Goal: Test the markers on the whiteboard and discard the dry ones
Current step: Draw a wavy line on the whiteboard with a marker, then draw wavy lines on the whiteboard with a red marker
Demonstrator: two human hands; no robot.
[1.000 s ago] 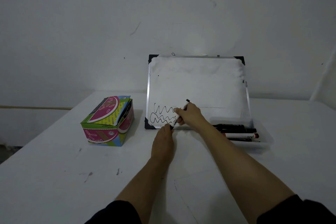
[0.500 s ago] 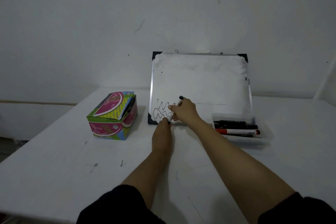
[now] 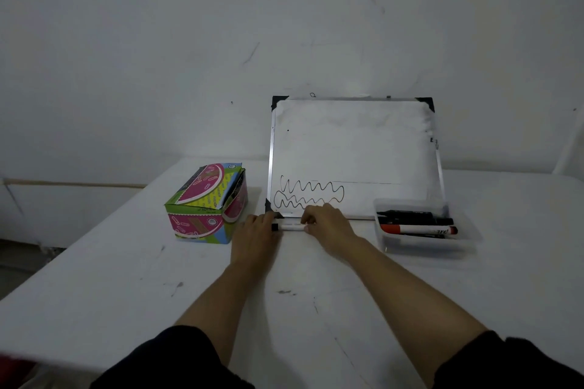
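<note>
Head view: a white table (image 3: 94,309) stands against a white wall, and the person's two forearms reach over it from the near edge.

The whiteboard (image 3: 354,148) stands tilted back at the far edge of the table, leaning on the wall. Its bottom edge rests on the table. Two black wavy lines (image 3: 308,196) are drawn in its lower left corner, one above the other.

Both hands are just in front of the whiteboard's lower left corner and hold one marker (image 3: 290,227) between them. The marker lies level, parallel to the bottom edge of the board and just beside it. It has a white body and a black part at its left end. The left hand (image 3: 257,238) is closed around that black end. The right hand (image 3: 327,226) grasps the right end of the white body with bent fingers. I cannot tell if the black part is a cap that is fully pushed on.

A clear plastic tray (image 3: 420,245) stands near the right end of the board's bottom edge. Inside lie several markers: black ones (image 3: 410,217) and one with a red cap (image 3: 417,229).

To the left of the board stands a colourful cardboard box (image 3: 205,208), green and pink, with its lid partly open.
</note>
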